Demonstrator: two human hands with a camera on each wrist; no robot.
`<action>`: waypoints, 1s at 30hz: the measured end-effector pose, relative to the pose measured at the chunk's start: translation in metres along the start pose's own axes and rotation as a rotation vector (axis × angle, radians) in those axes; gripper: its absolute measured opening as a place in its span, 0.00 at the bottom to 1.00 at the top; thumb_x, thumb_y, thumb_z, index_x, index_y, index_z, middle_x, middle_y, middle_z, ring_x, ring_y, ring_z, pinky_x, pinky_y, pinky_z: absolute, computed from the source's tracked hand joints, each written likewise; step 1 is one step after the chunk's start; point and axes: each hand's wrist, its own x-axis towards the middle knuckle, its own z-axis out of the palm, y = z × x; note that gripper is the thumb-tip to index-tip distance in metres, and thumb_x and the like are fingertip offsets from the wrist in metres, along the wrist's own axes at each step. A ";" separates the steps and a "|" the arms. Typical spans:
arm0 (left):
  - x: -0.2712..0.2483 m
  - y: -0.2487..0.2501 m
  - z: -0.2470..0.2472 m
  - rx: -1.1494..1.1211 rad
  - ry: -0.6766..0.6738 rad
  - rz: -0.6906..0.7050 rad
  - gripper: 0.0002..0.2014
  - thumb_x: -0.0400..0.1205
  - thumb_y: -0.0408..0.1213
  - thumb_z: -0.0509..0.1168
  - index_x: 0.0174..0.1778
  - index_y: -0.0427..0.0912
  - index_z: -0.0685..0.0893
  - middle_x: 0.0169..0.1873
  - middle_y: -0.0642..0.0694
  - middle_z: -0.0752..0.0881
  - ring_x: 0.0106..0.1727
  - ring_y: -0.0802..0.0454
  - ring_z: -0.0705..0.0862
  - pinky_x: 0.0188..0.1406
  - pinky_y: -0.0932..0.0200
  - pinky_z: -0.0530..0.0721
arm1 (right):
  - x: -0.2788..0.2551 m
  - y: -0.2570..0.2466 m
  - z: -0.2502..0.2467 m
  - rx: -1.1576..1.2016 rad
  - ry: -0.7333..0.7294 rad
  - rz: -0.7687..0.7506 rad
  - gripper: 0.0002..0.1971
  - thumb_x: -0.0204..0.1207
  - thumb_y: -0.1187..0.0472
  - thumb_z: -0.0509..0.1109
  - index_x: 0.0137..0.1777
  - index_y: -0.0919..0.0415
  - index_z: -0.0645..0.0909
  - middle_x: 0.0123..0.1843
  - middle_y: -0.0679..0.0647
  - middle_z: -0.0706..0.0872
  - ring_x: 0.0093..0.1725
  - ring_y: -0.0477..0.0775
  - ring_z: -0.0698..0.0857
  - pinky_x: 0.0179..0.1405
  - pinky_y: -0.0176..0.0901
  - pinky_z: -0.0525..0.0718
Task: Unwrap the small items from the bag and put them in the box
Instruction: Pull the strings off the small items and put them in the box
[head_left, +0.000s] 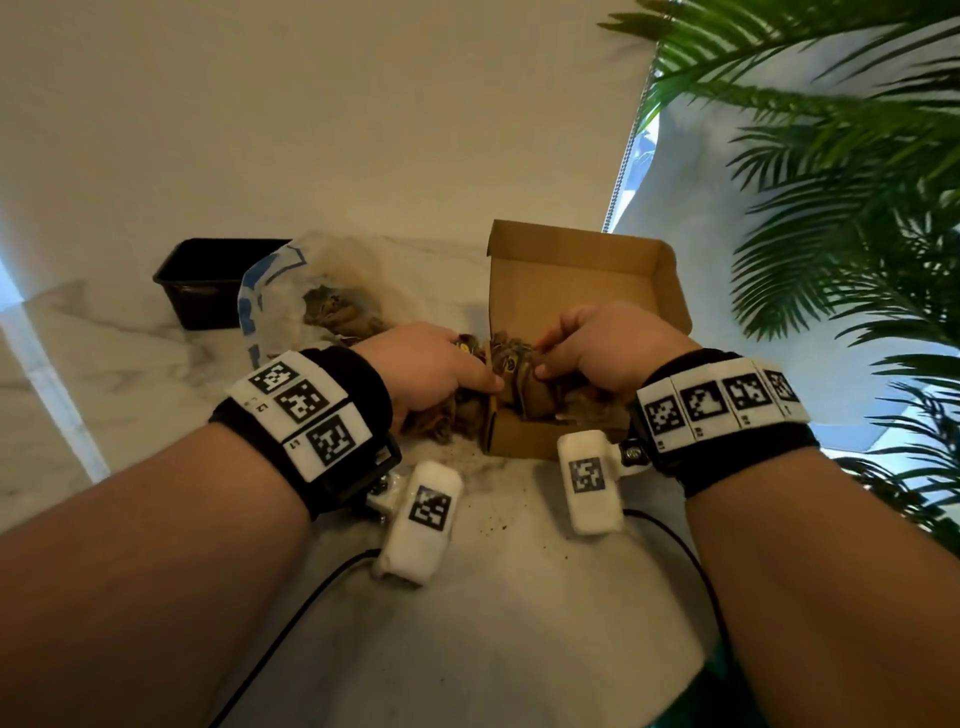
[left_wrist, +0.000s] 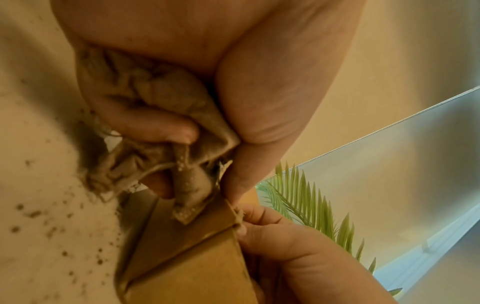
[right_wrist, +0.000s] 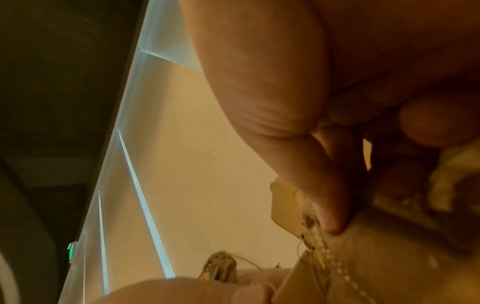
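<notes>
A bunch of small brown cloth pouches (head_left: 511, 358) with strings hangs over the left wall of the open cardboard box (head_left: 571, 270). My left hand (head_left: 478, 364) grips the crumpled pouches (left_wrist: 161, 102), fingers curled round them and the thumb pressed against them. Just right of it, my right hand (head_left: 545, 356) pinches the string end of the same bunch (left_wrist: 237, 216) above the box corner (left_wrist: 187, 267). More brown pieces lie inside the box under my right hand. The clear plastic bag (head_left: 275, 291) lies to the left with several brown pouches in it. The right wrist view is blurred.
A black bin (head_left: 208, 280) stands at the back left of the marble table (head_left: 130, 364). Brown crumbs (head_left: 498, 525) are scattered in front of the box. Palm fronds (head_left: 831, 182) hang close on the right. Black cables (head_left: 291, 623) run across the near table.
</notes>
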 end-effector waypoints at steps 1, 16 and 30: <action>0.001 -0.001 0.000 -0.016 -0.007 -0.013 0.18 0.72 0.36 0.81 0.57 0.36 0.91 0.48 0.37 0.94 0.52 0.37 0.93 0.59 0.37 0.90 | 0.000 -0.002 -0.001 -0.027 -0.013 0.010 0.09 0.75 0.61 0.79 0.53 0.50 0.87 0.52 0.51 0.88 0.52 0.53 0.87 0.55 0.50 0.88; 0.004 -0.002 0.001 -0.026 -0.026 -0.007 0.26 0.63 0.40 0.81 0.58 0.38 0.90 0.50 0.37 0.94 0.54 0.36 0.92 0.61 0.35 0.88 | 0.020 -0.005 0.010 0.118 -0.025 0.028 0.10 0.71 0.76 0.75 0.44 0.61 0.82 0.51 0.67 0.90 0.52 0.66 0.92 0.50 0.61 0.93; -0.008 0.004 0.000 -0.113 0.015 -0.005 0.16 0.80 0.41 0.76 0.59 0.35 0.88 0.42 0.37 0.94 0.46 0.39 0.93 0.56 0.38 0.91 | -0.002 -0.014 -0.005 -0.052 0.000 0.067 0.11 0.80 0.60 0.74 0.60 0.61 0.83 0.54 0.60 0.90 0.51 0.60 0.92 0.54 0.58 0.92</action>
